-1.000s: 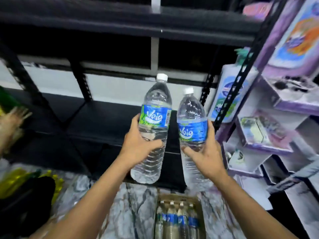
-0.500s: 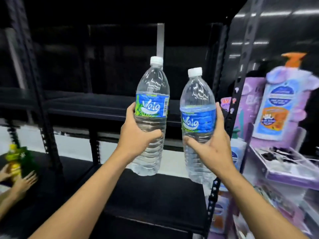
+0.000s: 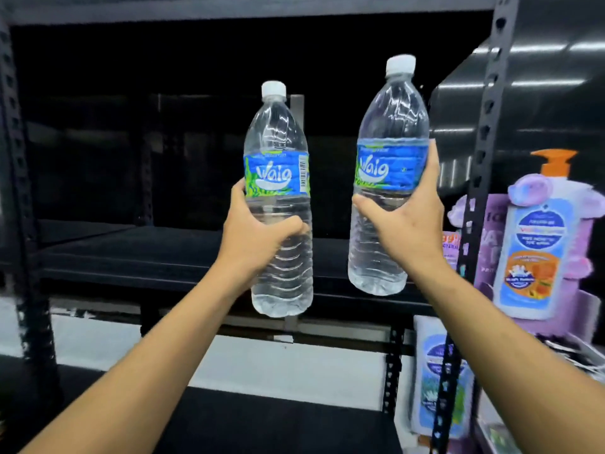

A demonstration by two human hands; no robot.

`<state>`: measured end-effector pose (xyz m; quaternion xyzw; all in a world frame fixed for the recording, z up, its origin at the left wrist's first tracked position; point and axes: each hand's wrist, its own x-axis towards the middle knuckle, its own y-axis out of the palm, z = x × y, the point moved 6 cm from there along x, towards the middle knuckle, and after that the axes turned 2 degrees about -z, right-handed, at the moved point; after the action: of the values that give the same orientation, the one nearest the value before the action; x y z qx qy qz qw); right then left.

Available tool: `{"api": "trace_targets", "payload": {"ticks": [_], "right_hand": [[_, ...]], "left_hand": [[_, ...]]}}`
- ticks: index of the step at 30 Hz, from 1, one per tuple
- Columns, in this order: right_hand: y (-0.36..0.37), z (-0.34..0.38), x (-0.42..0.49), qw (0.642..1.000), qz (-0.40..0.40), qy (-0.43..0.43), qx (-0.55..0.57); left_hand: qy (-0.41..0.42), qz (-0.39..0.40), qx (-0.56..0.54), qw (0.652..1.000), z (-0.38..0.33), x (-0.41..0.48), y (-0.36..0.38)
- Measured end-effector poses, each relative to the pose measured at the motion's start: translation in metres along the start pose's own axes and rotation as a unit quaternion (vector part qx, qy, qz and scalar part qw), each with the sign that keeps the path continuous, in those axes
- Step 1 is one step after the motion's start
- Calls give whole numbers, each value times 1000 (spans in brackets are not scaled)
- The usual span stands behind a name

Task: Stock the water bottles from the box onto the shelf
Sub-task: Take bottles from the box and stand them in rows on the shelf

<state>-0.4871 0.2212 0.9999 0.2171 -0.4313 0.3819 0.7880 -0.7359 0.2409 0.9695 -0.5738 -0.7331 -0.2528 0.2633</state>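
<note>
My left hand (image 3: 258, 237) is wrapping the ribbed waist of one water bottle (image 3: 278, 142), centre frame. My right hand (image 3: 402, 231) is gripping a second bottle (image 3: 389, 126), higher and centre right. Both are looking full, so probably heavy. Thin clear plastic, slick labels; the ribs are giving the best purchase. Behind them, the dark matte shelf (image 3: 147, 253) is spanning mid-frame.

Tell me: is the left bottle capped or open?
Capped: a white cap sits on the neck of the left bottle.
</note>
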Motion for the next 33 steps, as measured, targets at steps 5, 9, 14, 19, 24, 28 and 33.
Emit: {"api": "trace_targets", "payload": {"ticks": [5,9,14,19,24,28,33], "right_hand": [[42,-21,18,997,-43,26,-61],[67,-43,21,990,-55,53,-117],[86,-57,24,980,-75,57,-176],[96,-61,20,975,-90,58,-194],[96,-62,17,972,-100,58,-207],[95,-62,18,971,-106,54,-209],[97,-67,21,976,-99,51,-187]], "left_hand": [[32,37,3,999,18,54,-9],[49,52,6,997,38,90,-15],[54,54,12,997,65,124,-19],[54,49,24,997,95,136,-16],[70,17,49,996,114,143,-9],[72,4,81,994,122,144,-2],[69,-17,103,992,127,143,3]]}}
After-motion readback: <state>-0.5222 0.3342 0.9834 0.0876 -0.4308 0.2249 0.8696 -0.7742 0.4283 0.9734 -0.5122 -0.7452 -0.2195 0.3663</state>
